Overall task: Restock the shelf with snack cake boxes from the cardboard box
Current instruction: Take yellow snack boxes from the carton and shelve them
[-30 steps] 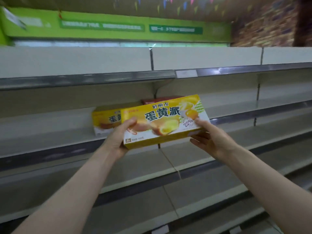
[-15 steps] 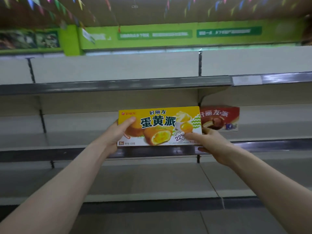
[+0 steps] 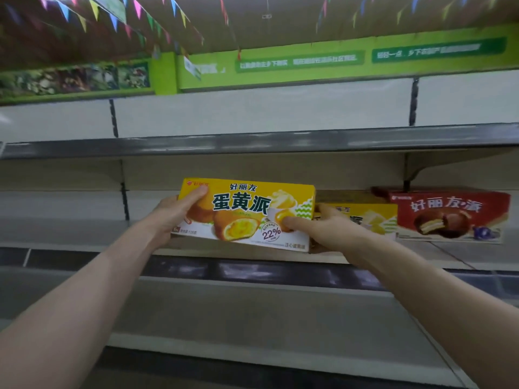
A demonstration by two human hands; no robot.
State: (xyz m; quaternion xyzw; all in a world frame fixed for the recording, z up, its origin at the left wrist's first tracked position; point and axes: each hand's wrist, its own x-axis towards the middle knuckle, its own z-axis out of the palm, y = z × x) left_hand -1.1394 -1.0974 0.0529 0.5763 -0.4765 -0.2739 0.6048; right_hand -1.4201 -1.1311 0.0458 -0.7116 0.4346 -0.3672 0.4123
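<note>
Placing is the step in hand: the left hand (image 3: 174, 210) and right hand (image 3: 327, 230) each grip an end of the yellow snack cake box (image 3: 244, 213), held upright at the front edge of the shelf (image 3: 84, 234), just left of a second yellow box (image 3: 365, 217) and a red box (image 3: 449, 217). The next move calls for setting it down flush beside them. The cardboard box is not in view.

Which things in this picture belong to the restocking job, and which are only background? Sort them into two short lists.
Part of the job:
held yellow box, gripped by left hand and right hand
second yellow box on the shelf
red box on the shelf
shelf

Only background:
green wall signs
coloured bunting
</note>
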